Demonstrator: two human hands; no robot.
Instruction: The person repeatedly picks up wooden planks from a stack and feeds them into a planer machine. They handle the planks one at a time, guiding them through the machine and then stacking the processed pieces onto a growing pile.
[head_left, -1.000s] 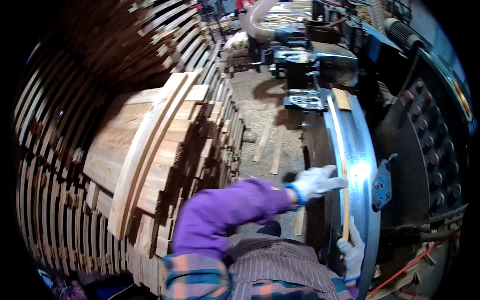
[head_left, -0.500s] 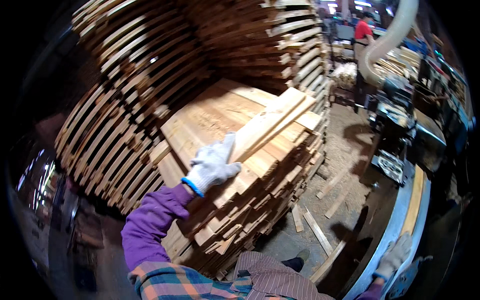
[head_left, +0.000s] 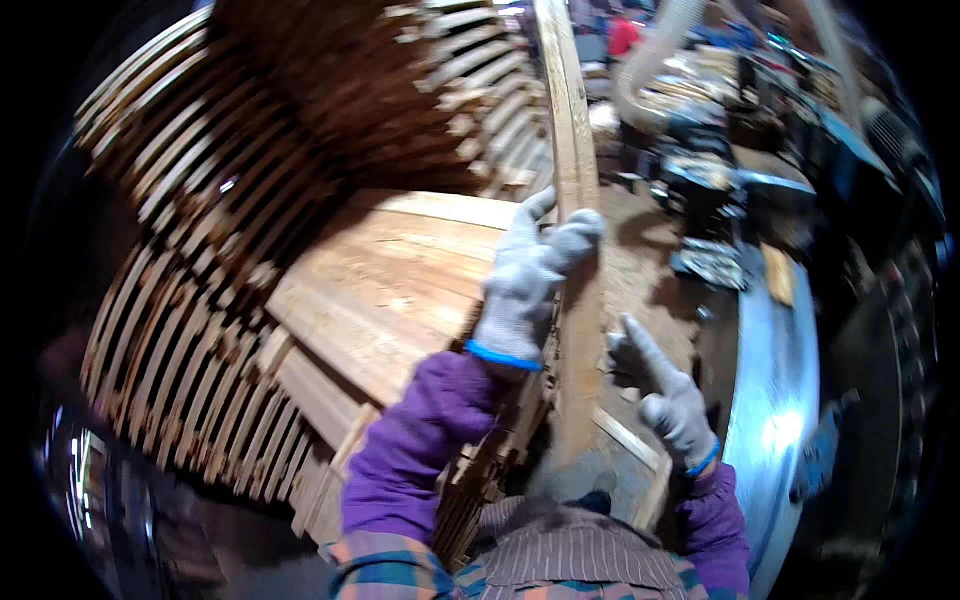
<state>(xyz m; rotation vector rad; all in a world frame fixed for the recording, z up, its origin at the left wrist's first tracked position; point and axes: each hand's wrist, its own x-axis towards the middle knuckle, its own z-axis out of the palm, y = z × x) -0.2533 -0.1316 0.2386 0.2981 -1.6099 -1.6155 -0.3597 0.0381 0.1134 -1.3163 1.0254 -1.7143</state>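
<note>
Gap between board (head_left: 580,330) and machine bed (head_left: 772,380), right hand (head_left: 677,405) within

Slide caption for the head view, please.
Gloved left hand holds long timber beside stacked planks; open right hand between timber and metal machine bed.

Has a floor (head_left: 628,238) dusted with pale sawdust; rises at left into tall, wall-like stacks of slats (head_left: 170,385), brown and shadowed between; runs back to a cluttered, blurred far end, crossed by a whitish hose (head_left: 655,60); catches glare on a metal machine bed (head_left: 770,385); darkens at lower left, streaked with white light (head_left: 83,475).
</note>
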